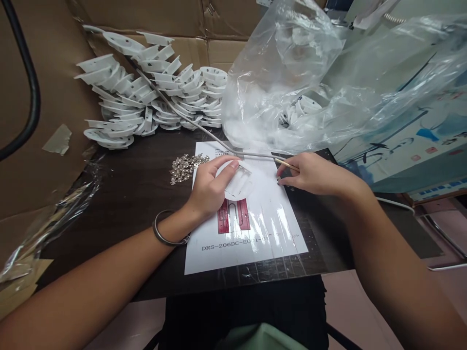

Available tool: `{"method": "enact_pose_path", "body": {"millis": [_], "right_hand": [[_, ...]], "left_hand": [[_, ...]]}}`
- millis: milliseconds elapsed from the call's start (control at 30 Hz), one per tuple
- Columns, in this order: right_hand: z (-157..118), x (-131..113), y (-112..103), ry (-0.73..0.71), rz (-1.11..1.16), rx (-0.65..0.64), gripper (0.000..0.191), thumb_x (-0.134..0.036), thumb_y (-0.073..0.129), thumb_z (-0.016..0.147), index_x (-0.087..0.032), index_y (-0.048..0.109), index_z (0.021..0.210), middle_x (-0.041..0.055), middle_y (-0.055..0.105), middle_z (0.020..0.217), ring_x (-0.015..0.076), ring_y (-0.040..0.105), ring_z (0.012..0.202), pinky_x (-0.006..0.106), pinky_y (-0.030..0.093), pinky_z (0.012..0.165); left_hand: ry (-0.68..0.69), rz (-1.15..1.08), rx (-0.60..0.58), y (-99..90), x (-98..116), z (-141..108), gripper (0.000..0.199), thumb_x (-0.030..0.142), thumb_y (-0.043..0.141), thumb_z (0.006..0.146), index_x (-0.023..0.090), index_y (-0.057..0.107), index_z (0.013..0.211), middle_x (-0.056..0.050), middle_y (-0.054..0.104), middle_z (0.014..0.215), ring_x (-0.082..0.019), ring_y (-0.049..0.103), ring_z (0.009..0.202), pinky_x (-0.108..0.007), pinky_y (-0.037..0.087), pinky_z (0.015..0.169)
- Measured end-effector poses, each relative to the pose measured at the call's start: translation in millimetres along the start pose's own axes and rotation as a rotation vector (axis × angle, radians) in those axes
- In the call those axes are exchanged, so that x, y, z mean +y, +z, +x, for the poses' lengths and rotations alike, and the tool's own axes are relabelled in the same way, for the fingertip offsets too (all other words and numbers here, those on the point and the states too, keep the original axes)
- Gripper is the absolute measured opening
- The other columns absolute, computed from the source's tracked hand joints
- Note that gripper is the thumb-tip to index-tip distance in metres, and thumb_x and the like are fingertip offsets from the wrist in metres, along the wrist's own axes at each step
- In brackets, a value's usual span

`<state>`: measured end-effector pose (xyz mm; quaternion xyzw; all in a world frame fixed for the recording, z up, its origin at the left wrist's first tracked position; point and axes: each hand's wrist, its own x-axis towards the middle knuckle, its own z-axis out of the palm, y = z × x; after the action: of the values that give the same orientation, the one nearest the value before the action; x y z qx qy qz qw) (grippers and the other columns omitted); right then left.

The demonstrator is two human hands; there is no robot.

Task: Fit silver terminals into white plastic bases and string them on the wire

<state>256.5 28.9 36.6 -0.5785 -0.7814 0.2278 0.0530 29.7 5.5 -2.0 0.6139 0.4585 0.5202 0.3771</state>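
My left hand is closed on a round white plastic part with a rectangular recess, its thumb on the upper face. The part is above a printed sheet. To the right of it, my right hand grips a thin light-wood stick that points up and left. By the thumb and finger of that hand is a tiny dark bit, too small to make out. A heap of small metal pieces lies just left of the sheet, near my left hand.
Stacks of similar white parts line the back left against cardboard. A clear plastic bag with more white parts stands at the back right. A grey cable runs across to the sheet's top. A black tube hangs at upper left.
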Motion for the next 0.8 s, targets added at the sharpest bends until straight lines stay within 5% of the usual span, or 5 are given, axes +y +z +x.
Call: {"method": "enact_pose_path", "body": {"millis": [200, 367, 467, 633, 800], "right_hand": [[1.4, -6.6, 4.7, -0.146, 0.090, 0.020, 0.010, -0.023, 0.063, 0.083, -0.018, 0.070, 0.077, -0.0036, 0.050, 0.055, 0.0090, 0.041, 0.049, 0.027, 0.032, 0.052], [1.0, -23.8, 15.4, -0.391, 0.482, 0.161, 0.011, -0.027, 0.059, 0.087, -0.018, 0.064, 0.085, 0.0020, 0.067, 0.082, 0.0128, 0.058, 0.073, 0.026, 0.041, 0.062], [3.1, -31.6, 26.2, -0.373, 0.687, 0.334, 0.010, -0.028, 0.065, 0.083, -0.018, 0.065, 0.084, 0.0024, 0.068, 0.084, 0.0112, 0.057, 0.065, 0.025, 0.041, 0.055], [4.0, -36.8, 35.9, -0.334, 0.732, 0.425, 0.009, -0.025, 0.070, 0.078, -0.019, 0.070, 0.085, 0.0002, 0.071, 0.084, 0.0020, 0.026, 0.040, 0.024, 0.024, 0.038], [2.1, -41.9, 41.0, -0.316, 0.747, 0.568, 0.016, -0.022, 0.070, 0.077, -0.020, 0.074, 0.093, 0.0020, 0.073, 0.081, 0.0088, 0.052, 0.051, 0.025, 0.039, 0.045]], "left_hand": [[0.028, -0.015, 0.007, -0.8, -2.2, 0.5, 0.020, 0.031, 0.052, 0.086, 0.020, 0.067, 0.080, -0.001, 0.063, 0.071, -0.015, 0.057, 0.066, -0.028, 0.046, 0.060], [0.034, -0.006, -0.017, -1.3, -2.9, 0.8, 0.021, 0.032, 0.047, 0.089, 0.020, 0.064, 0.083, -0.002, 0.062, 0.074, -0.016, 0.056, 0.067, -0.029, 0.045, 0.060], [0.042, 0.023, -0.042, -0.5, -1.9, 0.4, 0.021, 0.032, 0.046, 0.089, 0.020, 0.063, 0.084, -0.002, 0.062, 0.075, -0.016, 0.056, 0.068, -0.029, 0.044, 0.060], [0.041, 0.053, -0.033, 0.5, -1.7, -0.4, 0.021, 0.032, 0.046, 0.089, 0.020, 0.062, 0.083, -0.001, 0.061, 0.073, -0.016, 0.055, 0.068, -0.029, 0.043, 0.060], [0.035, 0.089, -0.015, 0.4, -2.1, -1.1, 0.021, 0.032, 0.045, 0.090, 0.020, 0.062, 0.084, 0.000, 0.061, 0.071, -0.015, 0.054, 0.064, -0.029, 0.042, 0.058]]}}
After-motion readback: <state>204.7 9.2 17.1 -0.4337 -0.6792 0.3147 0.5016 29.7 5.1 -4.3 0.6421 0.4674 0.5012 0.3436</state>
